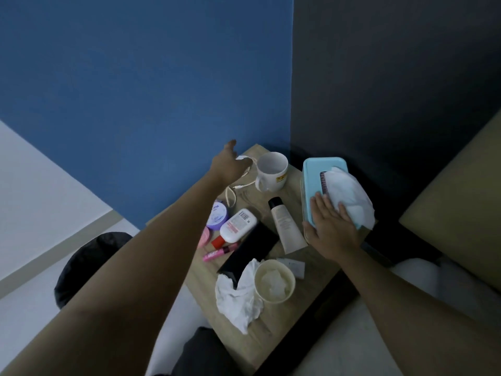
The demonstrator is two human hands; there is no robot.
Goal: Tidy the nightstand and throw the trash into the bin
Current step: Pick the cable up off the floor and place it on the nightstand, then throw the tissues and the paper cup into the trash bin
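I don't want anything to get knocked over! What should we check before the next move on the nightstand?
1. Left hand grips the cable: cannot tell, its fingers are hidden.
2. Right hand flat on the tissue box: ok.
3. Mug clear of the left hand: not ok, it stands close beside it.
4. Trash gone: not ok, the crumpled tissue and cup sit on the nightstand.
5. Bin in sight: cannot tell, only a dark shape on the floor.
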